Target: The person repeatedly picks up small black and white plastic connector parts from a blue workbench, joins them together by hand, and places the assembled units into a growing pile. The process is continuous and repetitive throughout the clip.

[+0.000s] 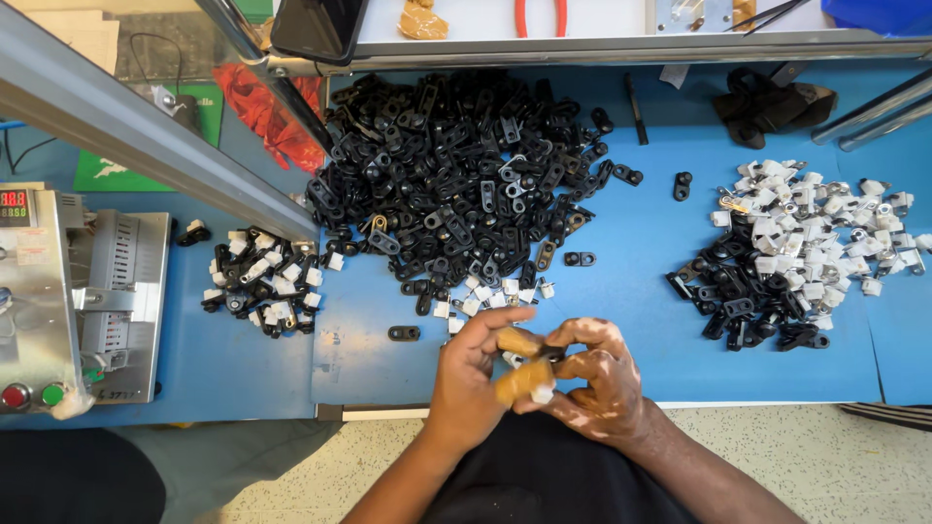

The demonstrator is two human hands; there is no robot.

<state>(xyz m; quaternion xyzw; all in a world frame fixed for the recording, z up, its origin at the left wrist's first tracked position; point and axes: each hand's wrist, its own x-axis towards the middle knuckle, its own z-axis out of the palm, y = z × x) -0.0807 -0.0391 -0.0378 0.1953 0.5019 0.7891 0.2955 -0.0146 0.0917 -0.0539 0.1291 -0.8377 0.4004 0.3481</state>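
Note:
My left hand (473, 369) and my right hand (600, 374) meet at the front edge of the blue table (631, 291). Tan finger covers sit on several fingertips. Between the fingers I pinch a small black clip (549, 355) and a small white piece (541, 394); which hand carries which I cannot tell. Just beyond my hands lie a few white pieces (485, 296). A big heap of black clips (456, 175) fills the middle of the table.
A mixed pile of white and black parts (791, 252) lies at the right, a smaller mixed pile (262, 281) at the left. A grey machine with red and green buttons (58, 301) stands at far left. A metal bar (146, 136) slants above it.

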